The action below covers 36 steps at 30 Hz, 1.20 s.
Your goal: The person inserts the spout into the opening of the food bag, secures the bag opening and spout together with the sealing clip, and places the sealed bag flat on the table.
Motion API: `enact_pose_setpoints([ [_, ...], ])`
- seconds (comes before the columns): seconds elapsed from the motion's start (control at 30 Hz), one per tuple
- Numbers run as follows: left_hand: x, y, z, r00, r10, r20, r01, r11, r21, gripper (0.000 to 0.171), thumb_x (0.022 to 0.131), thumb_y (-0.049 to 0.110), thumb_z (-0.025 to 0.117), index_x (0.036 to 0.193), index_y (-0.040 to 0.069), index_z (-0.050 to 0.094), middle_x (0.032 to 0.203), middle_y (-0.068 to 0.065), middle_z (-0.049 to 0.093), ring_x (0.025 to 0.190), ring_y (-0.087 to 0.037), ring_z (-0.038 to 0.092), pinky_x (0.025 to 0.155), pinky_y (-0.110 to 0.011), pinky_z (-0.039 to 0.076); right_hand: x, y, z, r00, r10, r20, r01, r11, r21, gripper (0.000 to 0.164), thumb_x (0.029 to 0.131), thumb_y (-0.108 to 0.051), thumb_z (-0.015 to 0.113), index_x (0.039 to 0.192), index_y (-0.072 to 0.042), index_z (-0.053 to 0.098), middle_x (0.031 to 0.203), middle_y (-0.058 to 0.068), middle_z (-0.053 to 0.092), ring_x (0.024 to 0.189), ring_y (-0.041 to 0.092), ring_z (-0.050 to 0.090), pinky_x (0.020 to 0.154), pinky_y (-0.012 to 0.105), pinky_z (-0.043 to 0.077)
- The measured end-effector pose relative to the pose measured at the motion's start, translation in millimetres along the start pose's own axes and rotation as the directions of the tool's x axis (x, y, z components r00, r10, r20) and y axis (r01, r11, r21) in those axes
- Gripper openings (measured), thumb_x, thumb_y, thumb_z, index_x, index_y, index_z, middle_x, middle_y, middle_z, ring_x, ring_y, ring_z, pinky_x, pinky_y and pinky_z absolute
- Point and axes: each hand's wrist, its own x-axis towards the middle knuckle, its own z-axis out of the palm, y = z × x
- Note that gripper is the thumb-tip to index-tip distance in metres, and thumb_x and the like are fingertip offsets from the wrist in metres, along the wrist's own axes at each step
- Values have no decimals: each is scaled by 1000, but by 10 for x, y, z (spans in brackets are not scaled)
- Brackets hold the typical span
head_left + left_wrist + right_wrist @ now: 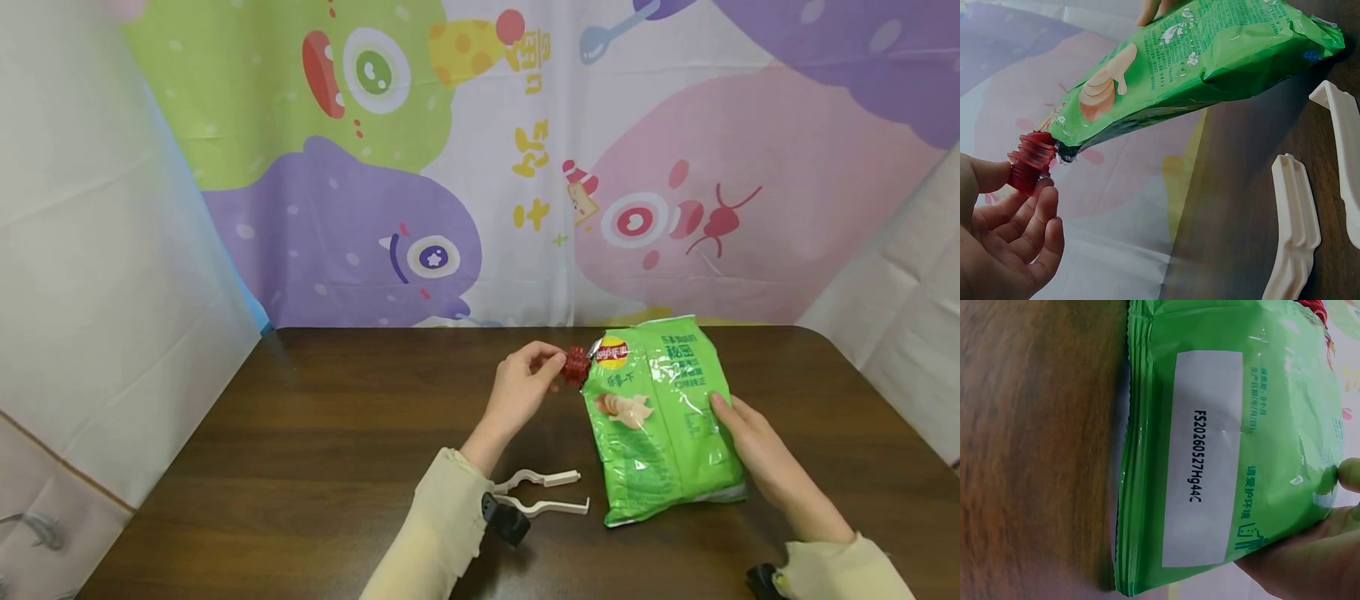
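Observation:
A green bag of potato chips is held tilted above the table, with a torn-looking silver edge at its upper left corner. At that corner sits a red ridged plastic piece, threaded like a bottle neck. My left hand pinches the red piece between thumb and fingertips; its other fingers curl loosely below. My right hand grips the bag's right side, thumb on the front and the other fingers behind, mostly hidden. In the right wrist view the bag's crimped bottom seal and printed white strip show close up.
A white plastic two-armed clamp lies spread on the dark wooden table, just below the left wrist and left of the bag. Behind the table hangs a cartoon-printed curtain. White cloth hangs at the left side.

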Motion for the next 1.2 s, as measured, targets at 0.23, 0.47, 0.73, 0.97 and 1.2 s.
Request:
enact_pose_setpoints([
  [0.23,-5,28,10,1000,-16,20,16,1000,2,18,88,20,58,95,5,66,76,-9,65,65,-29,62,52,-21,41,26,13,-4,1000,-4,3,4,1000,22,69,98,-44,21,137,13,16,84,-5,55,72,5,56,66,26,47],
  [0.47,2,41,40,1000,-19,15,19,1000,-4,17,89,20,57,96,6,65,78,-9,65,64,-29,62,53,-22,44,17,23,-1,999,-32,3,32,999,43,66,99,-41,20,136,14,17,80,-7,56,69,6,57,65,27,48],
  [0.73,-7,69,86,1000,-29,-8,29,1000,-3,18,90,19,56,96,5,65,78,-9,64,58,-12,58,56,-22,48,-2,34,-3,999,-52,-5,52,997,49,64,99,-40,20,136,12,18,79,-9,56,69,6,57,65,27,48],
  [0.97,-23,52,96,999,-37,6,37,999,-9,18,89,22,58,96,7,65,76,-6,64,60,-17,59,54,-22,46,-10,36,-14,998,-55,1,55,998,32,66,99,-42,20,138,11,15,82,-9,54,73,4,55,67,25,46],
  [1.2,-49,34,105,1000,1,7,-1,999,36,16,88,24,59,95,10,65,73,-3,63,58,-11,56,51,-21,42,-9,46,5,999,-54,3,54,996,65,63,99,-40,20,137,10,17,79,-10,56,70,6,56,65,27,47],
])
